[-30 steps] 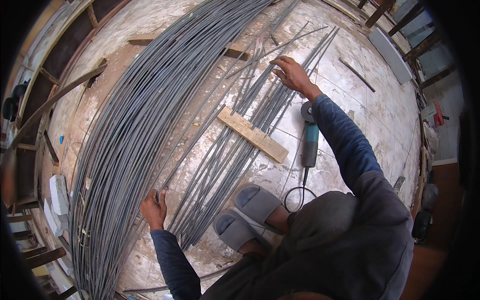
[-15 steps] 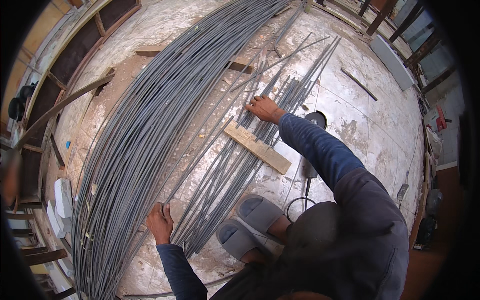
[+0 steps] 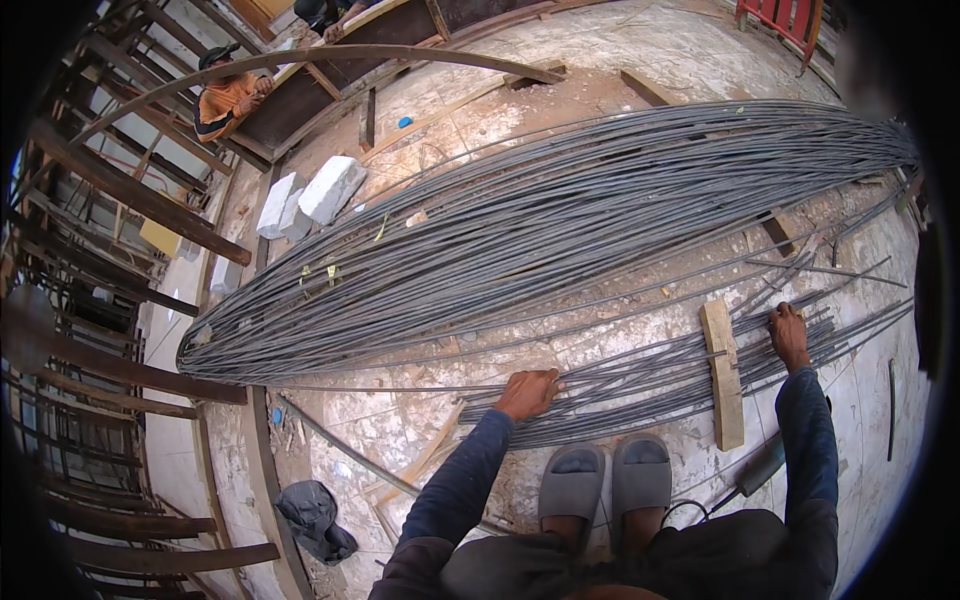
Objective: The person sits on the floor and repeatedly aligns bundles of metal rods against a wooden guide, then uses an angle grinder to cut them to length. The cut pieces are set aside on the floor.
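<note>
Curled, the left hand (image 3: 529, 395) and right hand (image 3: 789, 335) sit on one smaller rod bundle (image 3: 640, 392); whether they pinch rods, I cannot tell. One wooden block (image 3: 724, 385) crosses it between them. Beyond both hands, one larger rod bundle (image 3: 560, 235) carries yellowish strips (image 3: 332, 272), too small to read. Two sandals (image 3: 572, 487) stand nearer the body.

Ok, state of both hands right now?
Left hand: over thin rods, fingers curled; grip can't be told.
Right hand: at rods beside wooden block; grip can't be told.
</note>
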Action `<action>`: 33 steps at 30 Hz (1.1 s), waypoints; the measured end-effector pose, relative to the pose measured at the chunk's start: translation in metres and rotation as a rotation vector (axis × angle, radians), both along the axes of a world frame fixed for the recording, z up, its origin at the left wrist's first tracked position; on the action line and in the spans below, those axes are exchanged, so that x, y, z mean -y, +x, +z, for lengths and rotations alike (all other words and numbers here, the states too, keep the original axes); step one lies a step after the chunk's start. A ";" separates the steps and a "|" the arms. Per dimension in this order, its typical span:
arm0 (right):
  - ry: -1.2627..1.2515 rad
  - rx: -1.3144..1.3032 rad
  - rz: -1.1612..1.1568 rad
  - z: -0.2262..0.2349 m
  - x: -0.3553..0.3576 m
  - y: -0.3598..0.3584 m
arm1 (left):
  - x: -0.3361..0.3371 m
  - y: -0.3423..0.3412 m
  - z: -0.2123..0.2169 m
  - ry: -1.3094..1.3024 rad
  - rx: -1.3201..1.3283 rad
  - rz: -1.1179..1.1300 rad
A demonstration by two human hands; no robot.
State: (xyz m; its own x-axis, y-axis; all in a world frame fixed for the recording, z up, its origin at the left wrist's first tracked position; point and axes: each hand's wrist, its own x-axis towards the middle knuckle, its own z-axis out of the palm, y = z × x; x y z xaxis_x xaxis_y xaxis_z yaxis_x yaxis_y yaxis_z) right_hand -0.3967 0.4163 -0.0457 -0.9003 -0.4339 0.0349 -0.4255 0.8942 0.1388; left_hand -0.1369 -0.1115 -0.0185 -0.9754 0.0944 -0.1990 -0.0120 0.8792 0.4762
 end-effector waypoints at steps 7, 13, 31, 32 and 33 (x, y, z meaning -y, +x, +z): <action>0.004 -0.028 -0.051 0.016 -0.010 0.002 | -0.004 -0.016 -0.015 -0.042 -0.065 -0.022; 0.163 -0.013 0.007 0.003 -0.008 -0.009 | -0.014 -0.004 -0.025 -0.089 -0.108 -0.052; -0.248 -0.150 -0.434 0.059 -0.049 0.002 | 0.028 0.023 0.008 -0.152 -0.070 0.013; -0.328 -0.134 -0.407 0.066 -0.032 0.012 | 0.037 0.028 0.008 -0.169 -0.074 0.018; -0.396 -0.097 -0.362 0.073 -0.015 0.024 | 0.047 0.033 0.007 -0.184 -0.079 0.016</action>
State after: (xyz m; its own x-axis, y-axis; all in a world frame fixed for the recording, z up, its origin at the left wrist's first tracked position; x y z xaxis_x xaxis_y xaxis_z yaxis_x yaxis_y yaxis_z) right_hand -0.3725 0.4313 0.0270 -0.9742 -0.0331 0.2230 -0.0822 0.9731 -0.2150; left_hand -0.1040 -0.1584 -0.0111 -0.9899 0.0479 -0.1338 0.0044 0.9514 0.3080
